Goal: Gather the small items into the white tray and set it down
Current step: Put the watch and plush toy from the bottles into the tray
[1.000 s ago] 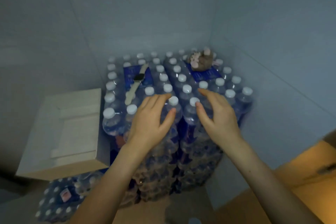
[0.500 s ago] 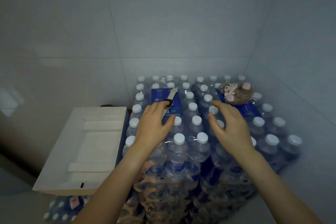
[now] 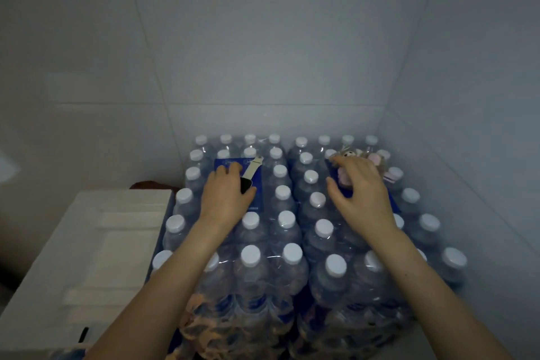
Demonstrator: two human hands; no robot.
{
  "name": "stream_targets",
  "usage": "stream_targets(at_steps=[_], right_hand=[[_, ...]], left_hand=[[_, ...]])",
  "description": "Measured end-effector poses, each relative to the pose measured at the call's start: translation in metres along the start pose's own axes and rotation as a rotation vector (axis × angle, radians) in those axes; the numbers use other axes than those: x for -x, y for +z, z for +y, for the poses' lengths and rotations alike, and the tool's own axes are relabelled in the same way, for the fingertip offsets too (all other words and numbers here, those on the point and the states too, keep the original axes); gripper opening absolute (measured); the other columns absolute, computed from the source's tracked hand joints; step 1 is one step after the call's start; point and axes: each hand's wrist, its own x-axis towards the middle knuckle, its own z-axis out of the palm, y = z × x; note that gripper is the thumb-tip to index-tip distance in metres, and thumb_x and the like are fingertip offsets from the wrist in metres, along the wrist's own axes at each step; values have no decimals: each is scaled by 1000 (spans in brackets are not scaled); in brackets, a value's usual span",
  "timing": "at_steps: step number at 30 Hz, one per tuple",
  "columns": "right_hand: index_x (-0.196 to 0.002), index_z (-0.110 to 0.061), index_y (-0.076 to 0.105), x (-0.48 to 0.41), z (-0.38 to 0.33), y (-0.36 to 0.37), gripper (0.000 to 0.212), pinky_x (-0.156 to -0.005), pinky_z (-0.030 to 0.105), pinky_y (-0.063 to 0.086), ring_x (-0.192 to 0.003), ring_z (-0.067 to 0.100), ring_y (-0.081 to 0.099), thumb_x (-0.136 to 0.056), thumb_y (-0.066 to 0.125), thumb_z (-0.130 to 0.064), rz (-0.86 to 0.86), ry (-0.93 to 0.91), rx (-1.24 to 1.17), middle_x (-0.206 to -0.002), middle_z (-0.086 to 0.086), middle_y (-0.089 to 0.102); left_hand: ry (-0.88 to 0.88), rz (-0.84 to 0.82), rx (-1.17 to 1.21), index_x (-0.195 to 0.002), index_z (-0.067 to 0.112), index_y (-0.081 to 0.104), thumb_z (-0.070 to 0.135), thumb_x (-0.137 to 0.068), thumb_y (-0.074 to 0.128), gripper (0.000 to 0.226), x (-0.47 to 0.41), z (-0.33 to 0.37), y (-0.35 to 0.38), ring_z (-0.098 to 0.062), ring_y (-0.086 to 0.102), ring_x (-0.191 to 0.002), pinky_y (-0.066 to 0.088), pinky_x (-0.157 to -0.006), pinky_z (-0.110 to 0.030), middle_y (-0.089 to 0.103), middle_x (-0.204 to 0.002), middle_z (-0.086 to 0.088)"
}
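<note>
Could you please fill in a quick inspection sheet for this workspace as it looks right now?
Surface: two shrink-wrapped packs of water bottles, side by side, serve as the worktop.
Job's things: white tray left of the packs, nothing seen in it; watch on the left pack; small plush toy on the right pack.
Clutter: nothing seen.
Grippers: left hand over the watch's lower end; right hand on the plush toy; neither visibly closed.
Cables: nothing seen.
Surroundings: white tiled walls forming a corner, dim light.

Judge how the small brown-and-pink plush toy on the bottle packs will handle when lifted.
The small brown-and-pink plush toy looks soft, so it probably squashes under the right hand. It likely weighs little. Perched on uneven bottle caps, it might topple if nudged, though it is unlikely to break.
</note>
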Motion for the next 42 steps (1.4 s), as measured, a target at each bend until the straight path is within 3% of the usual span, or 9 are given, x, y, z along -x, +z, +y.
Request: stream_targets(at_steps=[4, 10, 15, 20, 28, 33, 37, 39, 42], right_hand=[[-116, -15, 61, -16, 21, -7, 35, -99, 30, 37, -114, 21, 45, -83, 61, -27, 99, 6, 59, -115, -1, 61], [-126, -24, 56, -33, 44, -4, 52, -99, 40, 37, -117, 26, 41, -80, 64, -48, 99, 195, 156, -126, -1, 57], [-131, -25, 50, -42, 57, -8, 62, -91, 35, 27, -111, 28, 42, -78, 63, -54, -77, 253, 289, -128, 2, 57], [-102, -19, 54, -47, 61, -18, 54, -82, 39, 27, -102, 30, 41, -71, 56, -64, -313, 356, 420, -100, 0, 61], [-127, -27, 47, -33, 56, -17, 72, -87, 38, 48, -102, 33, 54, -65, 65, -59, -383, 314, 299, -119, 10, 45], [-123, -28, 53, -18, 46, -21, 64, -82, 33, 49, -97, 20, 54, -66, 75, -49, -218, 313, 12, -111, -1, 44], [-117, -32, 56, -8, 25, -18, 59, -85, 21, 46, -97, 9, 54, -64, 81, -40, -59, 287, -194, -109, -8, 42], [-117, -30, 58, -4, 11, -13, 58, -85, 9, 41, -99, 8, 54, -64, 82, -34, -7, 262, -269, -109, -7, 43], [-118, -29, 58, 1, -13, -6, 58, -81, 1, 38, -100, 6, 52, -65, 82, -31, 4, 224, -350, -110, -7, 42]], left_hand=[[24, 45, 95, -109, 15, 50, 36, -75, 70, 45, -4, 11, 1, -24, 56, -87, 42, -67, -33, 60, -95, -3], [-6, 24, 172, -121, 18, 46, 39, -75, 70, 57, -8, 17, 8, -20, 58, -87, 47, -71, -34, 62, -95, 1], [-1, 7, 196, -124, 17, 45, 35, -75, 72, 59, -7, 19, 10, -19, 58, -88, 48, -73, -33, 61, -94, 1], [-9, -15, 222, -128, 15, 45, 37, -74, 74, 65, -6, 17, 10, -19, 57, -93, 40, -73, -27, 63, -98, -1], [9, -7, 178, -126, 16, 46, 38, -75, 73, 61, 1, 20, 5, -17, 57, -88, 38, -70, -28, 63, -93, 2], [-19, 14, 256, -123, 16, 51, 37, -74, 74, 59, 10, 25, 0, -16, 60, -92, 49, -80, -34, 64, -93, 8], [-36, 120, 361, -104, 14, 64, 32, -71, 78, 40, 19, 29, -9, -11, 61, -86, 51, -76, -27, 63, -89, 9], [-54, 162, 414, -102, 16, 66, 32, -70, 79, 39, 25, 31, -19, -6, 61, -84, 46, -72, -15, 64, -90, 9], [-68, 226, 440, -105, 17, 66, 32, -69, 80, 41, 36, 31, -37, -6, 61, -83, 46, -72, -14, 66, -93, 8]])
